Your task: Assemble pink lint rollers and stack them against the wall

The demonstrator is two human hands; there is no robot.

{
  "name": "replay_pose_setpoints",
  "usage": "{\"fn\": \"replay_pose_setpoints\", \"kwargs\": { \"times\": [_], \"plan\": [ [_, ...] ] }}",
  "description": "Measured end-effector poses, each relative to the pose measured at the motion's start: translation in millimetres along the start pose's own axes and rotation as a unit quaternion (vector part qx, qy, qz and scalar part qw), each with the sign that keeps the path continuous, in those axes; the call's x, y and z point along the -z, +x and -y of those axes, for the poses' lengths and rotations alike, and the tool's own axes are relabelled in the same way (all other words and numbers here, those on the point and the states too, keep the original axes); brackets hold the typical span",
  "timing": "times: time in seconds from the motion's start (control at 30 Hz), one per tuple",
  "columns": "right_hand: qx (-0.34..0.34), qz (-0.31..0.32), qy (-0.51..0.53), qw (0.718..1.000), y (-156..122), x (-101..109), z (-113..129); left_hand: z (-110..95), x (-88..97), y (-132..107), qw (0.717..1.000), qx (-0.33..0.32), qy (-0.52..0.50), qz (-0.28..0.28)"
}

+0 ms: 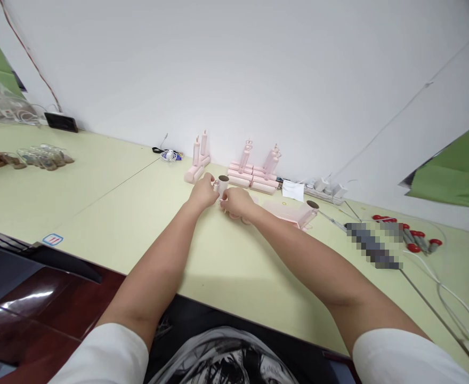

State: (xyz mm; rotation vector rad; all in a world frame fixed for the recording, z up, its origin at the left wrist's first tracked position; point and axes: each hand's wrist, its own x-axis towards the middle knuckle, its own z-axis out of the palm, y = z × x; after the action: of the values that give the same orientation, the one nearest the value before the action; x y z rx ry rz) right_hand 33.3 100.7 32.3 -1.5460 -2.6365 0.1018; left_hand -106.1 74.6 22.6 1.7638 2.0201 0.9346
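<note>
A short pale pink cylinder (222,190) with a dark brown top stands upright between my two hands. My left hand (203,193) has its fingers closed at the cylinder's left side, where a small pinkish ring-like piece shows by the fingertips. From the right, my right hand (237,202) reaches over with bent fingers closed at the cylinder's lower part. Several small round pink pieces lie below the right hand, partly hidden by it. Beyond the right wrist is a flat pink sheet or tray (284,210), with another brown-topped pink cylinder (309,212) leaning at its end.
Along the wall stand pink tube assemblies, one group on the left (196,169) and others at the centre (240,178) and right (264,182). Further right are a white paper (292,190), a power strip (324,193) and red-ended tools (414,248). Corked glass jars (46,156) lie far left.
</note>
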Motion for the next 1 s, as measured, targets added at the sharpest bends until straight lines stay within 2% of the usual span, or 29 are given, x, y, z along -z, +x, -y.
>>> {"fn": "replay_pose_setpoints", "kwargs": {
  "times": [0.13, 0.27, 0.37, 0.47, 0.63, 0.77, 0.87, 1.0],
  "plan": [
    [-0.004, -0.035, 0.046, 0.998, -12, 15, -10, 2, -4.0, 0, 1.000, 0.004, 0.009, 0.014],
    [0.008, -0.069, 0.090, 0.993, -39, 22, -20, 6, -7.9, 2, 0.999, 0.017, 0.016, 0.029],
    [0.082, -0.055, 0.175, 0.980, -66, 12, -24, 10, -10.0, 1, 0.998, 0.031, 0.017, 0.050],
    [0.148, -0.034, 0.156, 0.976, -96, -7, -25, 15, -11.5, 1, 0.996, 0.046, 0.019, 0.071],
    [0.178, -0.028, 0.137, 0.974, -135, -32, -22, 20, -15.2, 4, 0.995, 0.056, 0.018, 0.080],
    [0.187, -0.028, 0.143, 0.971, -144, -42, -22, 26, -13.1, 9, 0.994, 0.074, 0.006, 0.077],
    [0.187, -0.035, 0.157, 0.969, -141, -46, -23, 34, -4.3, 15, 0.992, 0.118, -0.006, 0.043],
    [0.177, -0.046, 0.185, 0.966, -135, -49, -23, 43, 11.1, 34, 0.982, 0.165, 0.005, -0.090]
  ]
}}
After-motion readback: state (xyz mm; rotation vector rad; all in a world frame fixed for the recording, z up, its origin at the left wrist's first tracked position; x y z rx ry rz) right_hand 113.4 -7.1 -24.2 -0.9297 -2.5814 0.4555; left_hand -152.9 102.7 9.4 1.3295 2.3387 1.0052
